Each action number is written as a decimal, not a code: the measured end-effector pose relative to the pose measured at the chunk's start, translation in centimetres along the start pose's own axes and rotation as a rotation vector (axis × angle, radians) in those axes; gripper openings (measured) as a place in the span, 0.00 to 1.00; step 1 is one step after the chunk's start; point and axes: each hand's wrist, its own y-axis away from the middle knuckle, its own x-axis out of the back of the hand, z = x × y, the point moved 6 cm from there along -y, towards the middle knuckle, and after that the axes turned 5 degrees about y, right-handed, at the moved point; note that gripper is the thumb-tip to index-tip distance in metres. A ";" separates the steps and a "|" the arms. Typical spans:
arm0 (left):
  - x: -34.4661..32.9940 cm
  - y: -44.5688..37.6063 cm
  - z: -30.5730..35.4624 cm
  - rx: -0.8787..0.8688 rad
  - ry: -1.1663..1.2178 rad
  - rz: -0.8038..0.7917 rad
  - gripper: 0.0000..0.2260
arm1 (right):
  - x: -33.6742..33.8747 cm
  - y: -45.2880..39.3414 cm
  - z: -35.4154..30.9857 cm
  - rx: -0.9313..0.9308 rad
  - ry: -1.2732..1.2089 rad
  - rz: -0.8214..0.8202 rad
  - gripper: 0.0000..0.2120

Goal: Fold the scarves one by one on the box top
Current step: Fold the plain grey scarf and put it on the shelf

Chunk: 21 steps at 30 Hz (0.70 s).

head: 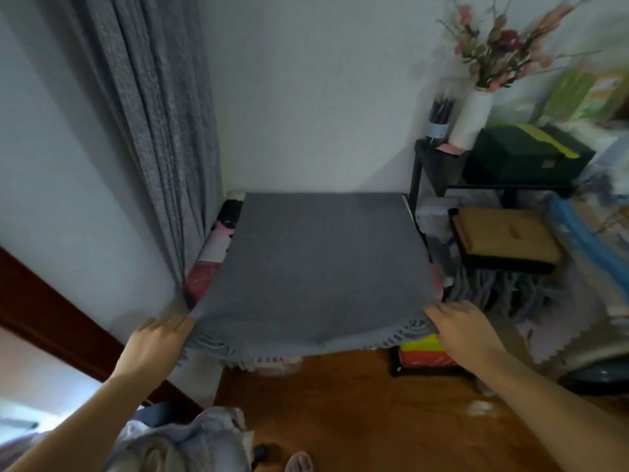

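Note:
A grey scarf lies spread flat over the box top, covering nearly all of it. Its fringed near edge hangs past the front of the box. A strip of the box's pink and black patterned lid shows along the left side. My left hand grips the near left corner of the scarf. My right hand grips the near right corner. Both corners are lifted slightly and the cloth is pulled taut between them.
A grey curtain hangs at the left. A black shelf at the right carries a white vase of dried flowers, a dark box and a tan box. More fringed scarves are piled below it. Wooden floor lies in front.

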 end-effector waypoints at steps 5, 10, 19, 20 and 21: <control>-2.9 3.1 1.8 -0.196 -0.104 -0.010 0.32 | -4.6 3.9 -1.4 0.097 0.088 -0.085 0.27; -8.4 4.1 2.1 -0.154 -0.102 -0.203 0.29 | -8.9 5.3 -2.5 0.081 0.127 -0.271 0.27; -16.2 6.4 4.7 0.205 -0.008 -0.770 0.36 | -15.1 8.1 -4.6 0.069 0.201 -0.726 0.21; -16.3 5.9 5.4 0.223 0.069 -0.796 0.34 | -15.0 7.9 -4.4 0.071 0.229 -0.732 0.23; -16.1 5.2 6.0 0.219 0.116 -0.790 0.31 | -14.6 7.3 -4.0 0.067 0.260 -0.736 0.24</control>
